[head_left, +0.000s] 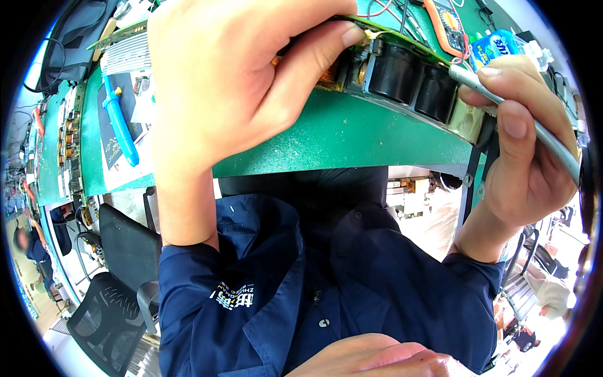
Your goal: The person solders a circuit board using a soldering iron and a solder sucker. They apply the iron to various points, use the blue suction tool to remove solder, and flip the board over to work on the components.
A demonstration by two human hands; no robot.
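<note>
L hand [220,81] clamps circuit board [402,69]; R hand [524,144] grips soldering iron [502,103], tip pointing upper-left at board.

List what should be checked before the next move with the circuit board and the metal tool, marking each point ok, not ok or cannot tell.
1. Left hand grips the circuit board firmly: ok, fingers wrap its edge.
2. Right hand holds the metal tool securely: ok, pinched between thumb and fingers.
3. Tool tip on the intended spot: cannot tell, it ends near the black capacitors.
4. Board supported by the green bench mat: cannot tell, it looks tilted above it.
5. Multimeter and blue tool out of the way: ok.
</note>
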